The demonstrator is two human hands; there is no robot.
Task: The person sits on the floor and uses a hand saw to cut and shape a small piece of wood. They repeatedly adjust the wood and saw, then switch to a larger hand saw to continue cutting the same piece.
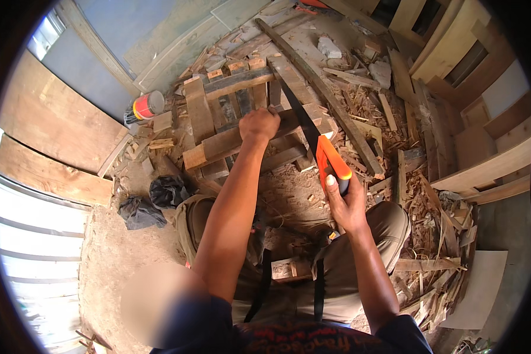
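Observation:
My right hand (347,200) is wrapped round the orange and black handle of a hand saw (329,154). The dark blade slants up and to the left, lying against the right end of a wooden board (218,146). My left hand (259,125) is closed over that board near its middle, gripping it from above. Under the board lies a stack of short wooden pieces (239,88), laid crosswise like a rough pallet. Whether the teeth sit in a cut, I cannot tell.
A long wooden beam (324,97) runs along the right of the stack. Wood scraps and shavings (422,203) litter the floor. A red-and-white tin (148,105) lies at the left, with black plastic bags (141,212) nearer. Wooden frames (454,76) stand at the right.

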